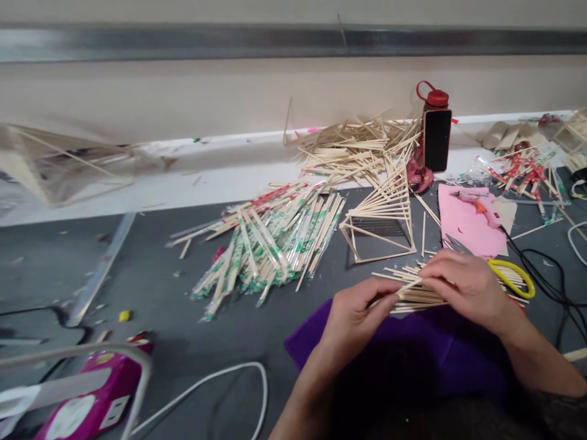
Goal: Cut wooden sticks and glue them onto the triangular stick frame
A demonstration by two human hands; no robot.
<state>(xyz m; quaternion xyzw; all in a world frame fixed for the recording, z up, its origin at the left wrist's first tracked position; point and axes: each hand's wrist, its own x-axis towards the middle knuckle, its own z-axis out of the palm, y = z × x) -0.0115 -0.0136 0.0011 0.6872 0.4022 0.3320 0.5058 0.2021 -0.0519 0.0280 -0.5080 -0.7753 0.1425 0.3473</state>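
Observation:
My left hand pinches one end of a thin wooden stick, its fingers closed on it. My right hand grips the other end of the same stick, lying over a small heap of loose bare sticks. Both hands hover above a purple cloth at the near edge of the dark table. Just beyond them stands a glued stick frame shaped like a fan on a square base.
A big pile of wrapped chopsticks lies centre-left; bare sticks are heaped by the wall. A red-capped bottle, pink sheet with glue gun, yellow-handled scissors, black cables, white cable and a magenta box are around.

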